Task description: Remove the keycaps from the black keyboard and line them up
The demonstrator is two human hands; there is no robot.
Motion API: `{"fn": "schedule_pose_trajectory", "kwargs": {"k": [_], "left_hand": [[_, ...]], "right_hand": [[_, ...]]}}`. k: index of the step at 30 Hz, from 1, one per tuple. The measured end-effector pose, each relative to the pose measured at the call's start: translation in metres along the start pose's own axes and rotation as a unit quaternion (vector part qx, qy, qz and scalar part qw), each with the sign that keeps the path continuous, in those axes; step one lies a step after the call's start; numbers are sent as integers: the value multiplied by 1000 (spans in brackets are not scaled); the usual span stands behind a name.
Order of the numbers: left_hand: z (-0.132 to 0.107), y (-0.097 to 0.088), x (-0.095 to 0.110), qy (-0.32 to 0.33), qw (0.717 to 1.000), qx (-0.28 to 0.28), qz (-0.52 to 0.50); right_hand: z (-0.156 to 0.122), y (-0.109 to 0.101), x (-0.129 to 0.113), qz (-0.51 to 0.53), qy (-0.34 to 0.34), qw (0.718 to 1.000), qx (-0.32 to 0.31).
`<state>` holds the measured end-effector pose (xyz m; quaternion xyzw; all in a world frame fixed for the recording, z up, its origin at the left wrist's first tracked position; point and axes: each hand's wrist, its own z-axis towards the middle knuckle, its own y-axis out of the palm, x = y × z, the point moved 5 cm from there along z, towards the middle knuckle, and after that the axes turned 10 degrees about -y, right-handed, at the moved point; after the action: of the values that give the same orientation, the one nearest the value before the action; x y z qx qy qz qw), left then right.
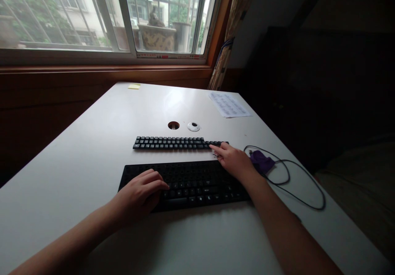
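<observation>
A black keyboard [185,192] lies on the white desk. Its upper part looks bare of keycaps, while its lower rows still carry them. My left hand [143,190] rests over the keyboard's left side, fingers loosely bent and thumb hidden. Behind the keyboard, loose black keycaps [168,143] stand in straight rows. At the right end of these rows, my right hand [233,159] reaches out with its index finger extended and touching a keycap; the other fingers are curled. Tiny metal pieces [215,155] lie beside that hand, too small to make out.
Right of the keyboard are a purple cloth-like item [262,161] and a looped black cable [308,206]. Farther back, the desk has a round hole [173,125], a round white cover [194,126], printed paper sheets [230,105] and a yellow sticky note [134,86]. A window stands behind.
</observation>
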<state>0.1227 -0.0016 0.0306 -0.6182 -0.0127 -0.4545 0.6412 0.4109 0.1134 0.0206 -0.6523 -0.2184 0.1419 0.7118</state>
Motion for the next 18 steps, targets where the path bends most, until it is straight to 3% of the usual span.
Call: {"fn": "schedule_pose_trajectory", "kwargs": {"k": [11, 18], "left_hand": [[-1, 0, 0, -3, 1000, 1, -4], [0, 0, 1, -2, 1000, 3, -5]], "right_hand": [[-5, -3, 1, 28, -14, 998, 52], [-4, 1, 2, 39, -26, 998, 40]]}}
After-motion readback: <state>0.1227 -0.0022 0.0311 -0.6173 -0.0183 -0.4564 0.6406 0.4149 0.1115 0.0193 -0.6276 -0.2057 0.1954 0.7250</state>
